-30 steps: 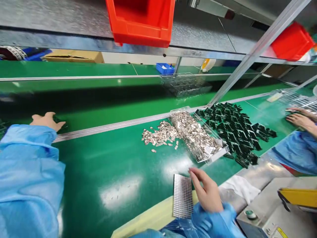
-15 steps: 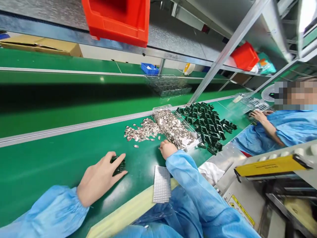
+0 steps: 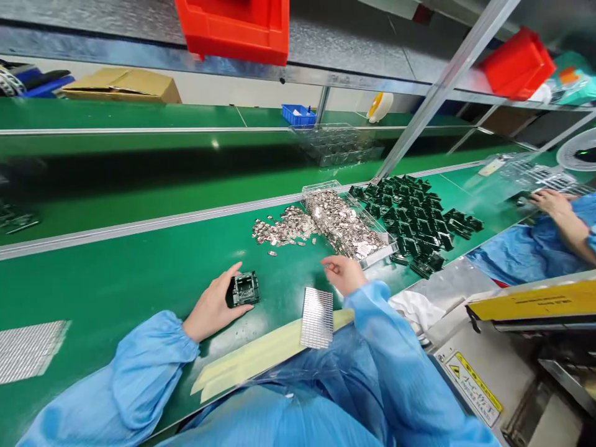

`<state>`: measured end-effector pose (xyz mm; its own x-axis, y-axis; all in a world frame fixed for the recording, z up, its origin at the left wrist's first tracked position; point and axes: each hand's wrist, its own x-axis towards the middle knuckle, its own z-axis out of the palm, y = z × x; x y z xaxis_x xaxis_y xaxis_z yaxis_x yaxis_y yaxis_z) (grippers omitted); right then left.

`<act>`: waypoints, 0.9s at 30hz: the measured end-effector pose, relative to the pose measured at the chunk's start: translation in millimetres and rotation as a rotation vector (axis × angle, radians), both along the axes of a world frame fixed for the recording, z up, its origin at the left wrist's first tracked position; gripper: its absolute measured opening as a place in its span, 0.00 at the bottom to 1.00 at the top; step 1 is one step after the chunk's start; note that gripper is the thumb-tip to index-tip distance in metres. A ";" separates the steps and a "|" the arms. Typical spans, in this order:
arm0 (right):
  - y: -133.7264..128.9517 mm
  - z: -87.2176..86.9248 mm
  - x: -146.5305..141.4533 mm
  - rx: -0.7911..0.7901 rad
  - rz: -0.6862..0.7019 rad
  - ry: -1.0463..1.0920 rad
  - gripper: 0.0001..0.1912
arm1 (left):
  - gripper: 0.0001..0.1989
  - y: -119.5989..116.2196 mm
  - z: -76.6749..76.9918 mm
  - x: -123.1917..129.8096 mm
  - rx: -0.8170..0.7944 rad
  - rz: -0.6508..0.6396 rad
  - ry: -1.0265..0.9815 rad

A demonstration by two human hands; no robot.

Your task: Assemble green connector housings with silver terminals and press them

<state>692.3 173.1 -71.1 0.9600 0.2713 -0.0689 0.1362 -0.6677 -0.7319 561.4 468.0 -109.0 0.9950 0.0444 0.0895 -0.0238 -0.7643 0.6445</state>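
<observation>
My left hand (image 3: pixel 215 308) grips a dark square part with an opening in its middle (image 3: pixel 246 288) between thumb and fingers, low over the green bench. My right hand (image 3: pixel 345 274) is closed in a pinch near the front of a clear tray (image 3: pixel 390 247); whatever is between its fingertips is too small to make out. Small silvery metal pieces (image 3: pixel 342 218) fill that tray, and a loose pile of similar pieces (image 3: pixel 285 228) lies left of it. Just below my right hand, a ribbed silver sheet (image 3: pixel 317 318) lies at the bench edge.
Many dark parts (image 3: pixel 410 217) are heaped right of the tray. Another ribbed sheet (image 3: pixel 30 351) lies far left. Yellow tape strips (image 3: pixel 261 351) line the front edge. A metal post (image 3: pixel 433 105) and a shelf with red bins (image 3: pixel 237 31) stand above. A co-worker's hand (image 3: pixel 554 202) works at right.
The view has shifted, bringing the far-left sheet into sight. The dark part in my left hand now shows its square opening. My right hand has drawn slightly back from the silvery pieces.
</observation>
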 end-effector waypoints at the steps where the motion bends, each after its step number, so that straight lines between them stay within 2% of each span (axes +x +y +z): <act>1: -6.4 4.1 -14.0 0.066 0.000 0.019 0.07 | 0.37 -6.9 2.3 1.3 -0.072 0.009 -0.017; 4: -26.0 13.0 -60.8 0.372 -0.017 0.142 0.15 | 0.31 -40.3 9.7 4.6 -0.434 0.000 -0.028; 6: -35.5 15.3 -89.9 0.595 -0.075 0.233 0.17 | 0.30 -70.2 14.8 6.5 -0.710 -0.086 0.037; 8: -40.5 14.7 -113.2 0.708 -0.144 0.283 0.17 | 0.32 -99.7 20.5 7.9 -0.893 -0.211 0.110; 10: -42.3 12.3 -130.3 0.747 -0.214 0.274 0.17 | 0.32 -123.2 25.8 8.9 -0.978 -0.312 0.143; 13: -42.1 10.4 -146.5 0.719 -0.300 0.213 0.15 | 0.31 -143.0 29.3 9.7 -1.009 -0.371 0.157; 15: -40.4 11.8 -152.2 0.662 -0.301 0.176 0.11 | 0.31 -148.1 27.8 9.0 -0.993 -0.364 0.166; 21: -23.5 10.3 -150.2 0.489 -0.288 -0.207 0.03 | 0.28 -150.5 17.0 0.0 -0.917 -0.282 0.213; 27: -8.1 -0.7 -148.2 0.406 -0.358 -0.199 0.06 | 0.25 -148.0 13.8 -4.9 -0.828 -0.321 0.174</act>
